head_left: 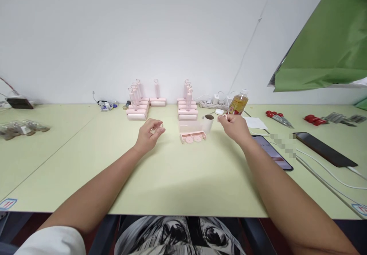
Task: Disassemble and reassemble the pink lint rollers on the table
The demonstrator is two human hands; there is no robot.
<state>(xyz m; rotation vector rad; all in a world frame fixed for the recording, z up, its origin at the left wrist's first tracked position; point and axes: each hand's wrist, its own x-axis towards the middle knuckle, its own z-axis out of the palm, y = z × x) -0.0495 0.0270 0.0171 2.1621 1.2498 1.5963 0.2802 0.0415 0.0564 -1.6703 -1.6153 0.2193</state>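
My left hand (149,133) hovers over the pale green table (172,178), its fingers curled round a small clear ring-shaped part. My right hand (234,126) is closed in a pinch on a small white piece near its fingertips. Between the hands lies an open pink lint-roller case (192,136) with two round pink discs showing. A white paper roll (208,123) stands upright just behind it, close to my right hand. Two groups of pink lint rollers, the left group (138,108) and the right group (187,108), stand stacked at the back.
A juice bottle (238,103) and a power strip (213,104) sit near the wall. A phone (273,151) lies by my right forearm, another dark phone (323,148) with a white cable farther right. Red-handled tools (276,117) and bagged parts (20,129) lie at the sides.
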